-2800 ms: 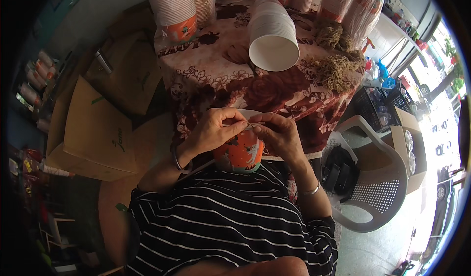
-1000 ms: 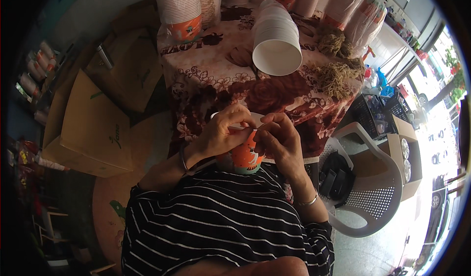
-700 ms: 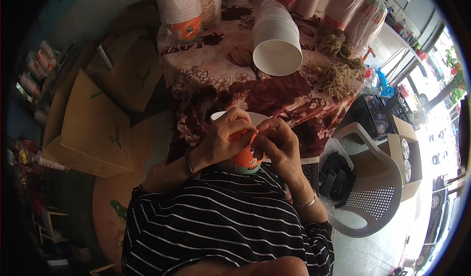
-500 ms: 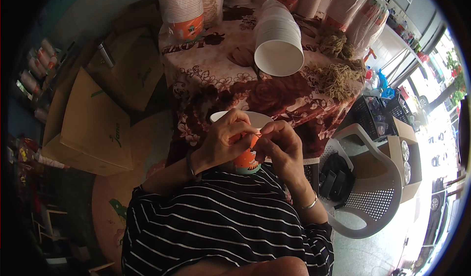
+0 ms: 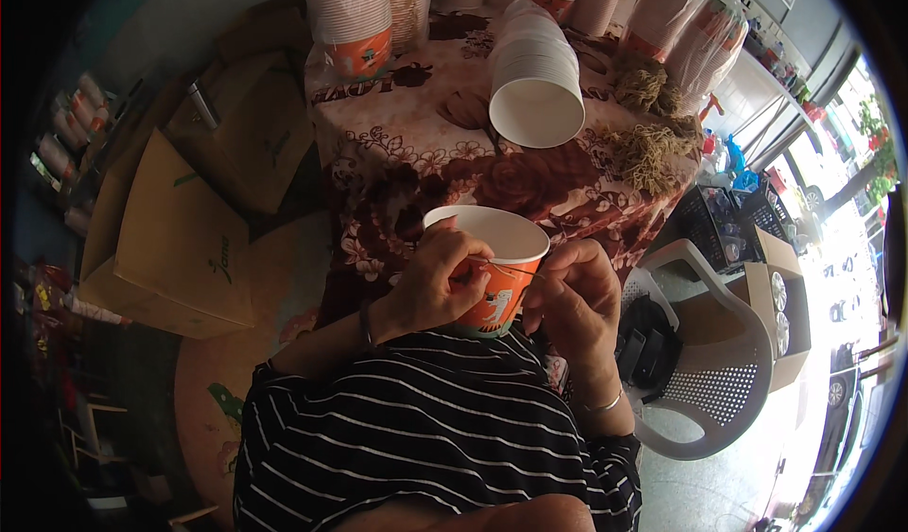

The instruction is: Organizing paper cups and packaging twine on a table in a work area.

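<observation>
An orange paper cup (image 5: 496, 303) with a white inside and a pale printed figure stands upright at my lap, its mouth facing up. My left hand (image 5: 437, 275) is closed in a pinch at the cup's left side, against its wall near the rim. From its fingertips a thin dark strand of string (image 5: 515, 268) runs across the front of the cup, just below the rim. My right hand (image 5: 579, 297), right of the cup, pinches the strand's other end between thumb and forefinger. Its remaining fingers are curled.
On the flower-patterned tablecloth (image 5: 416, 168) lies a stack of white cups (image 5: 536, 111), with bundles of tan string (image 5: 653, 158) to its right. Wrapped cup stacks (image 5: 350, 12) line the back. Cardboard boxes (image 5: 180, 239) stand left, a grey plastic chair (image 5: 728, 395) right.
My right hand has moved right, away from my left, and the strand now stretches between them. More of the cup shows, and it sits slightly further right.
</observation>
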A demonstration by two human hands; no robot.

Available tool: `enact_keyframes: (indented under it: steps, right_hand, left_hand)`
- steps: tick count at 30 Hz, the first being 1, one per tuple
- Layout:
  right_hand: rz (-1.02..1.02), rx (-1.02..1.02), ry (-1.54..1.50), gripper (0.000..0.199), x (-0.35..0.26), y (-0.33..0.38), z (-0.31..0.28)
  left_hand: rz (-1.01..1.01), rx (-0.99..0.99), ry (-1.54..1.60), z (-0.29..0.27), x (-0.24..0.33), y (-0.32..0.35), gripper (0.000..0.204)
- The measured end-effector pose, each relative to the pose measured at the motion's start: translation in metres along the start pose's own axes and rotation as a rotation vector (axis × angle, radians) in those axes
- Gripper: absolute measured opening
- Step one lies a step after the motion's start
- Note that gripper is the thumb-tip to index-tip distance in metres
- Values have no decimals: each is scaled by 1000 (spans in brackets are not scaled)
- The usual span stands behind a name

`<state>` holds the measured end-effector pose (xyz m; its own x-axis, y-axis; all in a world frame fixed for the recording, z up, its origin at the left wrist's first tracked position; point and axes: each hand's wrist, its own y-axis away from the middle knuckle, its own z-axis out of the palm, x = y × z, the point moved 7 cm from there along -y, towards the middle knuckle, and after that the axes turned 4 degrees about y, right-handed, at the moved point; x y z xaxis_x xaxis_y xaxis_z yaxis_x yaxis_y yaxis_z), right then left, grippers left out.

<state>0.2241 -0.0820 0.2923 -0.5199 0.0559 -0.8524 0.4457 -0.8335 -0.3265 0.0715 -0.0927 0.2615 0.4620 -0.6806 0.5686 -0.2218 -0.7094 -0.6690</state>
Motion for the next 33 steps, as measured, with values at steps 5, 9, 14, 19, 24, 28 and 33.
enact_keyframes:
  steps: [5,9,14,19,24,28,33]
  right_hand:
    - [-21,-12,-10,14,-3,0,0]
    - [-13,-21,97,14,-2,4,5]
    - [68,-153,205,14,9,12,27]
    - [55,-230,286,11,14,14,31]
    - [88,-247,251,10,11,17,39]
    - [72,-276,258,14,8,18,40]
    - [61,-297,230,15,8,17,40]
  left_hand:
    - [12,26,-13,4,7,-4,19]
    - [24,21,6,13,4,-2,15]
    - [81,34,97,14,4,-3,15]
    - [54,56,163,8,-5,1,16]
    - [-113,-34,276,9,-8,1,12]
    - [-35,-21,286,9,-6,2,19]
    - [-39,-69,280,10,-7,1,31]
